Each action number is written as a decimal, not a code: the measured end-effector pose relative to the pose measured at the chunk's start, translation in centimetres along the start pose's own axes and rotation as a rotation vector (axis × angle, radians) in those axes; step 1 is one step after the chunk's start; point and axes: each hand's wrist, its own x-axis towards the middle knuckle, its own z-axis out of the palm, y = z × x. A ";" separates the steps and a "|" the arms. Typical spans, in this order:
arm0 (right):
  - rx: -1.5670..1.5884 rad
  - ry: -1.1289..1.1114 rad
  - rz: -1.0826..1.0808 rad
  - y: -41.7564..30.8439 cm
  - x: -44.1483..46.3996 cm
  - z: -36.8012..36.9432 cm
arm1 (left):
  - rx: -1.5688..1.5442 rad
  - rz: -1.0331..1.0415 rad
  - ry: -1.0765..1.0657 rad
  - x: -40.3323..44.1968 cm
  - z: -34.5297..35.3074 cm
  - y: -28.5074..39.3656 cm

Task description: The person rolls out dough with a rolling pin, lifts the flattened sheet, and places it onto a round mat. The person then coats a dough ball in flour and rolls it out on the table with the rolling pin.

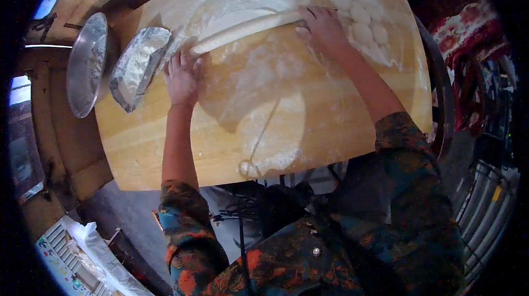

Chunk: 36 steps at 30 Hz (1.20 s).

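Both palms down, left hand (184,79) and right hand (324,28) touch a rolling pin (247,31) — grip unclear.

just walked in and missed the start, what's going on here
A person has both bare hands on a long, pale, floury rolling pin: the left hand near its left end, the right hand towards its right. They work on a pale wooden board dusted with white powder. Pale, roundish pieces are clustered at its far right. Off left are a round metal bowl and an angular trough holding white powder.
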 end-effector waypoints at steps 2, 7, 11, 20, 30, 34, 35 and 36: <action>-0.015 0.034 0.019 -0.1 -1.3 0.1 | 0.033 -0.052 -0.052 -0.9 -0.8 0.8; -0.030 -0.089 0.041 -2.0 -7.6 -1.7 | 0.043 -0.003 0.004 -7.6 -1.5 1.1; -0.062 -0.074 0.037 -4.4 -15.1 -3.9 | 0.012 -0.021 0.010 -14.9 -2.5 2.6; 0.057 -0.131 -0.137 -8.0 -26.4 -7.1 | -0.088 0.036 -0.110 -25.6 -5.9 4.9; 0.367 -0.191 0.089 -17.6 -23.2 -6.0 | -0.055 -0.553 0.033 -16.4 -2.8 9.4; 0.378 -0.107 0.036 -18.6 -22.9 -5.1 | -0.299 -0.597 -0.161 -14.0 -2.8 9.6; 0.392 -0.117 0.031 -18.6 -22.9 -5.0 | -0.559 -0.688 -0.153 -13.8 -2.6 9.3; 0.406 -0.123 0.027 -18.3 -22.7 -5.3 | -0.820 -0.773 -0.141 -13.4 -2.4 9.0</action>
